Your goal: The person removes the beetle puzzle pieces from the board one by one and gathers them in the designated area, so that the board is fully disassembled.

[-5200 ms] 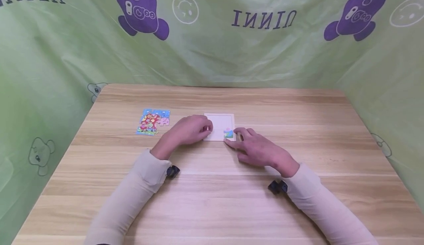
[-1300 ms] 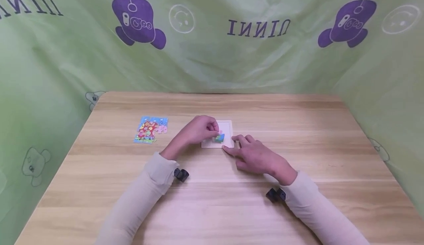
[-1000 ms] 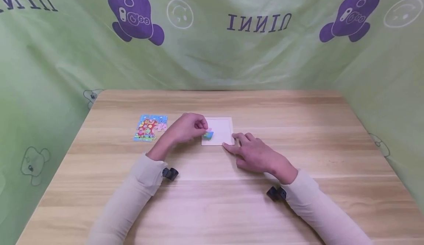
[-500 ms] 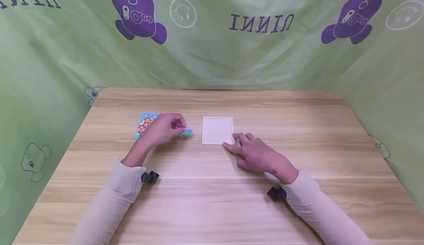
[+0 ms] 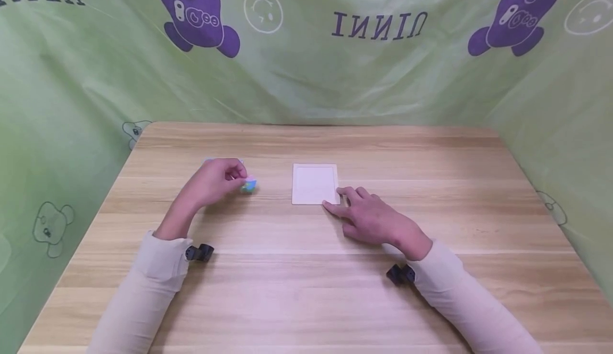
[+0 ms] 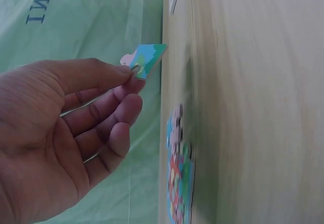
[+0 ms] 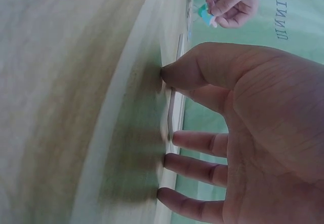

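Observation:
In the head view my left hand [image 5: 213, 183] pinches a blue, green and pink jigsaw puzzle piece [image 5: 249, 184] between thumb and fingertips. The left wrist view shows this piece raised and tilted above the table. Beneath and beside the hand lie joined puzzle pieces [image 6: 179, 178], mostly hidden from the head camera. A square white puzzle tray [image 5: 316, 184] with a pale rim lies flat at the middle. My right hand [image 5: 375, 218] rests at its near right corner, thumb on the front edge and forefinger by the right side. Its fingers look fairly straight in the right wrist view.
All of this is on a wood-grain table [image 5: 306, 301]. Green printed cloth [image 5: 306, 77] hangs behind it and at both sides. A small black device [image 5: 199, 253] sits at the left cuff, and another black device [image 5: 400, 274] at the right.
My left hand has lifted the puzzle piece from the tray's near right corner and carried it left to the joined pieces. My right hand stays at the tray's corner.

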